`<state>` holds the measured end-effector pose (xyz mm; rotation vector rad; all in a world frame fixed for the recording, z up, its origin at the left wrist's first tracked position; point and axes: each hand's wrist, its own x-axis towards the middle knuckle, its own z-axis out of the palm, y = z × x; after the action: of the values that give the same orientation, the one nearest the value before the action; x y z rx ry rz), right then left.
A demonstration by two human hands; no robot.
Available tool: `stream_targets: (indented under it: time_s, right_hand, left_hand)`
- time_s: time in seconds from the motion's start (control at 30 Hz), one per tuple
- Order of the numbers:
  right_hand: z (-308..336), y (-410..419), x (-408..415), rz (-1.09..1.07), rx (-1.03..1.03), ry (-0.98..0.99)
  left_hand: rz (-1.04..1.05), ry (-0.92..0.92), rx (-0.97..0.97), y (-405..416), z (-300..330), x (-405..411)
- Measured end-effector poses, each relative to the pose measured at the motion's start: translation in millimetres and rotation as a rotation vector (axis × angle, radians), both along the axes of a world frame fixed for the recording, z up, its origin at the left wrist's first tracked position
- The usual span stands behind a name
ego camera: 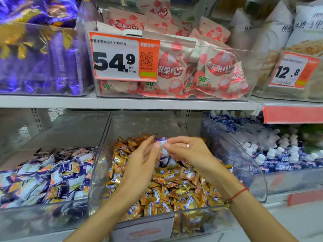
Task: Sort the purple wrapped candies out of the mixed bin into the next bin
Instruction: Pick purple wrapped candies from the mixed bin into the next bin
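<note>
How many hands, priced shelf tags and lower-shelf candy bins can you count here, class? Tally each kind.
Hands: 2, left hand and right hand, both pinching one purple candy
Priced tags: 2, the 54.9 tag and the 12.8 tag
Lower-shelf candy bins: 2, purple-and-white bin and gold bin
Total: 6

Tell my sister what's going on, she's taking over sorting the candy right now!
Left hand and right hand: both pinch a few purple candies above the middle bin, which is full of gold candies.
The bin on the left already holds lots of purple candies.
Left to do: drop this bunch into the left bin. Then dig for more; I can't see any others among the gold ones.
</note>
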<state>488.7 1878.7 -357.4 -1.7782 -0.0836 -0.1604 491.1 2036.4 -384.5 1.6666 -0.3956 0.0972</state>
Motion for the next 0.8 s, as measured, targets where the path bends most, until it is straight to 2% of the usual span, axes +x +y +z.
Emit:
stream_targets:
  time_s: [0.1,0.2,0.3,0.4,0.47,0.6,0.67,0.8]
  right_hand:
    - [4.2,8.9,-2.7,0.025,0.105,-0.022]
    - [10.2,3.1,4.9,-0.013,-0.027,-0.058]
    - [9.5,-10.1,26.1,-0.073,-0.434,-0.059]
    - [-9.1,-3.6,46.7,0.172,-0.970,0.134]
    - [-19.8,1.4,56.3,0.209,-1.094,0.089]
    - [-18.2,-13.9,62.4,0.105,-0.933,0.040]
    - [-18.4,-24.1,56.5,0.113,-0.737,0.076]
    - [-11.8,-32.9,43.2,0.136,-0.345,0.152]
  left_hand:
    - [-0.010,-0.027,-0.085,-1.2,4.5,-1.6]
    - [0.060,-0.018,-0.188,1.3,5.6,0.9]
    - [0.144,0.032,-0.267,3.1,7.3,2.0]
    - [0.198,0.073,-0.240,2.6,7.6,3.7]
    - [0.214,0.111,-0.213,2.2,5.3,8.0]
    - [0.214,0.148,-0.097,4.1,0.5,8.0]
    - [0.211,0.090,-0.074,4.5,2.1,4.2]
    - [0.207,0.019,-0.175,3.4,1.5,6.7]
